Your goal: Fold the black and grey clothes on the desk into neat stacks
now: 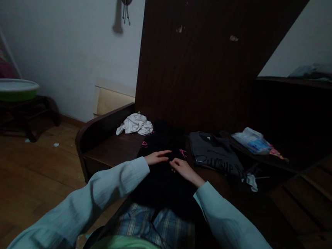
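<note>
A black garment [160,186] with pink lettering lies across my lap and the dark wooden bench in front of me. My left hand [157,157] rests on it, palm down, fingers stretched out toward the right. Close beside it, my right hand [183,169] has its fingers bent and drawn together, the tips at the black cloth. Those fingertips seem to pinch the fabric, though dim light blurs the detail. A folded grey T-shirt [214,152] with dark print lies to the right of the garment. Left of it is a crumpled white cloth [136,124].
The bench [102,148] has a curved arm on the left and a tall dark panel [197,65] behind. A clear plastic packet [252,139] lies at the right, near a white scrap [252,181]. A green basin [10,90] stands on a low stand at far left.
</note>
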The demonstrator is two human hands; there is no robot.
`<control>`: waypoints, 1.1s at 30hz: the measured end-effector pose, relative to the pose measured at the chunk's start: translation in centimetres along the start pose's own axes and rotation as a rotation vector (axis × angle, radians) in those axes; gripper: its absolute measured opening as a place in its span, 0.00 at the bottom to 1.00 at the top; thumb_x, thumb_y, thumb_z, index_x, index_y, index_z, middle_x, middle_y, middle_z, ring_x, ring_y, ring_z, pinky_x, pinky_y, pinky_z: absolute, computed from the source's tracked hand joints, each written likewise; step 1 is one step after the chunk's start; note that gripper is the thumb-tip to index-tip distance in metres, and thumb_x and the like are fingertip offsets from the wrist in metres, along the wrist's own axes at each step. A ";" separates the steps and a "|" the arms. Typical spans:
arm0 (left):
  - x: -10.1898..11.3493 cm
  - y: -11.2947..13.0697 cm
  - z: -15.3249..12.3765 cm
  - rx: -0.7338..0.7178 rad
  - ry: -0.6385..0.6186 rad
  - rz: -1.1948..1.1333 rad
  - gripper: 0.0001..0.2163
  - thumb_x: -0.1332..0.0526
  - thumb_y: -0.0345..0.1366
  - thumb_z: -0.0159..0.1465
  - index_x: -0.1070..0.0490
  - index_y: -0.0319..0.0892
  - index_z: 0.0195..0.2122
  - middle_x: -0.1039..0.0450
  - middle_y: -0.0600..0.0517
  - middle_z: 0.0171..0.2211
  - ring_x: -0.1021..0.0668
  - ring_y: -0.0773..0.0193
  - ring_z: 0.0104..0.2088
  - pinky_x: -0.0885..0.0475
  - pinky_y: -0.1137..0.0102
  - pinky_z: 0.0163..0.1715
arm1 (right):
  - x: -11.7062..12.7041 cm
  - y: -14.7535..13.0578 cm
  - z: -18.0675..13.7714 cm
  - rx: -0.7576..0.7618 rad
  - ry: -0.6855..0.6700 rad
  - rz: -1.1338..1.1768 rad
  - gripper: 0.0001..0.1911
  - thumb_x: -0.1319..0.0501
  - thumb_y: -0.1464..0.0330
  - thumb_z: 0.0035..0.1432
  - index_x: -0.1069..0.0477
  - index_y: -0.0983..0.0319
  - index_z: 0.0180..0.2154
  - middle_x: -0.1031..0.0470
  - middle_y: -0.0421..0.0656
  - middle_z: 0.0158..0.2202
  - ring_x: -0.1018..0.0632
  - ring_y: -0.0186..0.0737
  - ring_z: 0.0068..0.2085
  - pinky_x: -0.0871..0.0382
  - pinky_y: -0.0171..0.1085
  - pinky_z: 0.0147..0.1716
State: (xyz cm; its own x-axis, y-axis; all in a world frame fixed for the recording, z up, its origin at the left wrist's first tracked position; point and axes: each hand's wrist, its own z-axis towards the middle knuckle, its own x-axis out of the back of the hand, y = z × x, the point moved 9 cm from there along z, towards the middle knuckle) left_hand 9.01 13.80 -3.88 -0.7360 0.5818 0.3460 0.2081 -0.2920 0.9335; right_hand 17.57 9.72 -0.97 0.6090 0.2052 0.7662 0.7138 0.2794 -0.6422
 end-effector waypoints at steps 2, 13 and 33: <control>-0.7 0.4 0.3 -0.034 -0.099 0.017 0.17 0.43 0.43 0.56 0.29 0.40 0.44 0.26 0.51 0.39 0.28 0.63 0.43 0.39 0.71 0.47 | 0.6 -0.8 -1.6 0.057 0.031 -0.067 0.12 0.49 0.64 0.54 0.38 0.62 0.23 0.34 0.36 0.21 0.32 0.30 0.25 0.43 0.30 0.25; -0.7 -0.3 -0.1 0.052 -0.137 -0.131 0.14 0.38 0.42 0.52 0.25 0.39 0.35 0.25 0.52 0.38 0.28 0.62 0.44 0.38 0.70 0.48 | -3.5 -3.6 -9.6 0.037 0.180 -0.554 0.09 0.45 0.61 0.51 0.40 0.61 0.29 0.32 0.41 0.28 0.30 0.36 0.28 0.43 0.33 0.26; -0.1 -0.4 -0.4 0.109 -0.059 -0.167 0.14 0.39 0.40 0.52 0.26 0.37 0.37 0.25 0.50 0.38 0.28 0.61 0.43 0.39 0.67 0.48 | -2.4 -3.9 -8.7 -0.041 0.017 -0.504 0.08 0.50 0.76 0.44 0.39 0.61 0.30 0.32 0.39 0.25 0.31 0.34 0.25 0.48 0.31 0.23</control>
State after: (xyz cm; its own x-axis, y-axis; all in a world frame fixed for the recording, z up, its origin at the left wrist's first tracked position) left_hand 8.76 13.56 -4.29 -0.7279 0.6594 0.1878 0.1573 -0.1060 0.9818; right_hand 16.35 0.03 -0.54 0.1905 0.0386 0.9809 0.9333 0.3027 -0.1932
